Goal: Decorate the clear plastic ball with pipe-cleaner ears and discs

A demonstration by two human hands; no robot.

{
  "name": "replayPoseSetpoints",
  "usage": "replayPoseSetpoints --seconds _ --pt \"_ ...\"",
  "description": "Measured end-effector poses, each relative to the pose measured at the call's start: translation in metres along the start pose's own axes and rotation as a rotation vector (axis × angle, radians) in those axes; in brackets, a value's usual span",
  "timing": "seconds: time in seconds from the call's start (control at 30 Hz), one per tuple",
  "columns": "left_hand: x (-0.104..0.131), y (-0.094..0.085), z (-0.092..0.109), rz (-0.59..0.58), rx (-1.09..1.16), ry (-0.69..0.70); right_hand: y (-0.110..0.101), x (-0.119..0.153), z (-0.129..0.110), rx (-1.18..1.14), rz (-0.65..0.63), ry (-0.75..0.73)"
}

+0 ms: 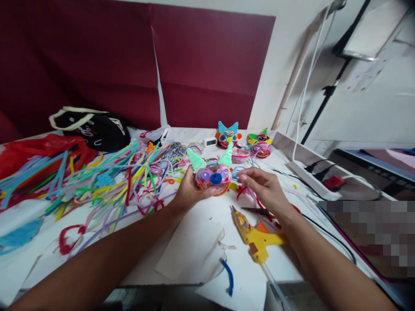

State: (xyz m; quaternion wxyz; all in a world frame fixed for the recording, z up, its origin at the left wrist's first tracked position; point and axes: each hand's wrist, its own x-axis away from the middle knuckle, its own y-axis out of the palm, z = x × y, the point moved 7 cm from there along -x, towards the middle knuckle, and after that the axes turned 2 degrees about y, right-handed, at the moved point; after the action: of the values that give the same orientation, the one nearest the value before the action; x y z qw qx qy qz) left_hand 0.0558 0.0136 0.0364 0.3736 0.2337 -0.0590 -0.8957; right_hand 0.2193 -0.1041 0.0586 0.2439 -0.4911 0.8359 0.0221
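Observation:
My left hand (189, 190) is closed around a small pipe-cleaner animal head (214, 186). It has mint-green pointed ears, round purple eyes with pink rims, a dark blue nose and an orange lower edge. Just right of it, my right hand (264, 185) is raised with thumb and fingertips pinched together, apart from the head. What the fingertips hold, if anything, is too small to make out; light blue strands show behind them. Below the right hand lies a yellow hot glue gun (256, 237), nozzle to the upper left, beside dark-bladed scissors (256, 211).
A big heap of coloured pipe cleaners (113, 181) covers the left side. Two finished heads (228, 136) (260, 142) stand at the back near a small white clock (210, 141). A power strip (314, 181) lies right. A blue pipe-cleaner piece (228, 276) rests on white paper (191, 246).

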Motion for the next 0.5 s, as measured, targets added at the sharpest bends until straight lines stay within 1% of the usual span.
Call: replayPoseSetpoints --seconds 0.2,0.3,0.37,0.43,0.47,0.5 --pt "-0.003 -0.006 -0.006 -0.002 -0.014 -0.010 -0.019 0.006 -0.017 0.066 0.172 -0.063" --pt "-0.003 -0.008 -0.007 0.006 -0.029 -0.015 -0.018 0.016 -0.040 0.146 0.201 -0.135" --pt "-0.003 -0.008 -0.006 0.004 -0.038 -0.025 -0.006 0.027 -0.066 0.239 0.132 -0.239" --pt "-0.003 -0.009 -0.006 0.008 -0.055 -0.033 0.015 0.041 -0.096 0.279 -0.039 -0.352" --pt "-0.003 -0.010 -0.007 0.011 -0.069 -0.037 0.026 0.049 -0.113 0.246 -0.122 -0.416" --pt "-0.003 -0.011 -0.008 0.012 -0.084 -0.043 0.037 0.058 -0.127 0.225 -0.228 -0.443"
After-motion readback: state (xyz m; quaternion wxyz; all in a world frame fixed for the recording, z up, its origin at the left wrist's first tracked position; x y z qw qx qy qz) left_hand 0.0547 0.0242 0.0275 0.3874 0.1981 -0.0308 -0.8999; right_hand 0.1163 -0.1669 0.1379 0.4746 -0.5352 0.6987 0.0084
